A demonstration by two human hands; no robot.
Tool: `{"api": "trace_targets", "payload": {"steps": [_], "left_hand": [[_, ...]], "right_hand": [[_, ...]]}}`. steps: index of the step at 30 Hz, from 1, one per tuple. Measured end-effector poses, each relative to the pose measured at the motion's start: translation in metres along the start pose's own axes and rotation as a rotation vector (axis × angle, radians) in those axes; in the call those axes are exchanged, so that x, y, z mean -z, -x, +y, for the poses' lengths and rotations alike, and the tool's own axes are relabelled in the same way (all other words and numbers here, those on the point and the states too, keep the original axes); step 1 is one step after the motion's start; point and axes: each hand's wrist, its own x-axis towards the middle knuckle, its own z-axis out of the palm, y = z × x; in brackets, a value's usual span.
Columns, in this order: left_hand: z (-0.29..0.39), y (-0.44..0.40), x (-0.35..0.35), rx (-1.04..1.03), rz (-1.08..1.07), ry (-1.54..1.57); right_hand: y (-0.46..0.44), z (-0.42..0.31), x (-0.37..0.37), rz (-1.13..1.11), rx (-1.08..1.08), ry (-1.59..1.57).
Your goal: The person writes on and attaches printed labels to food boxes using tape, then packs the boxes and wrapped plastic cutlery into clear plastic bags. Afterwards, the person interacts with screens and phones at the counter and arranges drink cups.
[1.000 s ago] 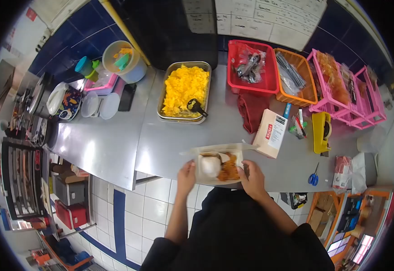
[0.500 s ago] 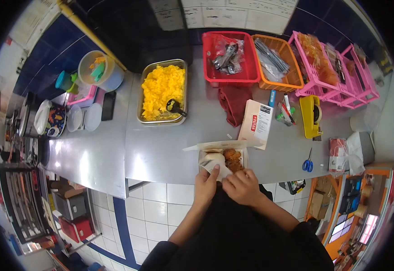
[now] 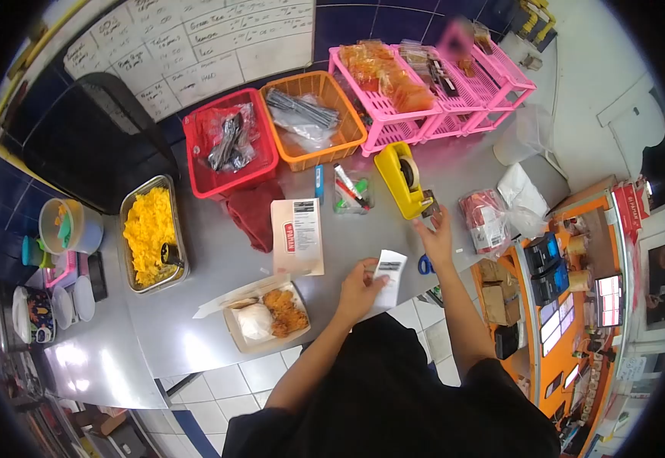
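My left hand is closed on a small white printed slip of paper, held over the table's front edge. My right hand reaches to the cutter end of a yellow tape dispenser, thumb and fingers apart; whether it touches the tape is too small to tell. To the left of my hands lies an open-lidded cardboard food box. In it are a white wrapped mound and brown fried chicken. Blue-handled scissors lie partly hidden behind my right wrist.
A closed printed carton, a dark red cloth and a cup of markers stand behind. Farther back are red and orange baskets and a pink rack. Yellow food fills a metal tray at left.
The view has turned to the right. Both hands have left the food box and its white wrapper; my left now holds the slip, and my right has moved to the tape dispenser.
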Motion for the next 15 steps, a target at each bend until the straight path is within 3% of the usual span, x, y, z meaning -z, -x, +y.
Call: {"api": "trace_targets", "payload": {"steps": [2,4,5,6,12,14,15], "left_hand": [[-0.024,-0.034,-0.009,0.12,0.237,-0.598],[-0.023,-0.046,-0.033,0.219,0.318,-0.768],[-0.019,-0.049,-0.046,0.321,0.383,-0.924],[-0.031,-0.055,-0.056,0.292,0.403,-1.005],[-0.039,-0.086,-0.106,0.315,0.517,-1.078],[-0.032,-0.081,-0.111,0.297,0.551,-1.047],[-0.027,-0.073,-0.115,0.229,0.587,-1.003]], "right_hand": [[-0.029,0.02,-0.013,-0.004,-0.003,-0.053],[-0.048,0.04,-0.021,-0.196,-0.021,0.032],[-0.046,0.032,-0.017,-0.203,-0.041,0.011],[-0.041,0.005,-0.005,-0.237,-0.048,0.122],[-0.016,-0.039,0.018,-0.266,-0.012,0.381],[0.001,-0.011,0.018,-0.438,-0.192,0.294],[0.012,0.033,0.01,-0.568,-0.108,0.441]]}}
